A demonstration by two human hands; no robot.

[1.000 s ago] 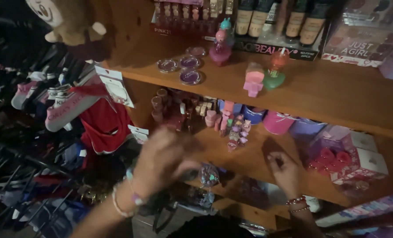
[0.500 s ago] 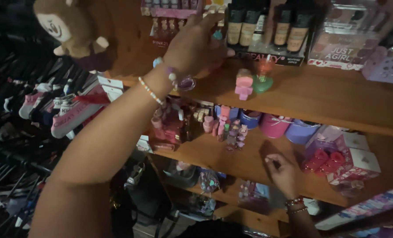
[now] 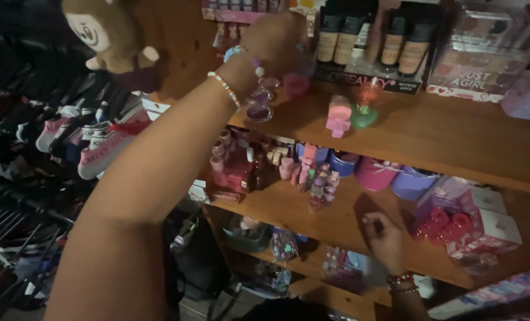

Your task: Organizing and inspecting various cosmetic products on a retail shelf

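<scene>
Blurred left hand over round purple pots, grip unreadable; right hand loosely curled, empty, on smooth wooden shelf

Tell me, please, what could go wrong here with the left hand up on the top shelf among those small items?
The left hand reaches among the round purple jars near the top shelf edge; a nudge could tip one off. The forearm passes close over the small bottles on the middle shelf, so lowering it carelessly might topple them. The pink figurine and green bottle stand close together, so a sideways sweep could knock them over.
</scene>
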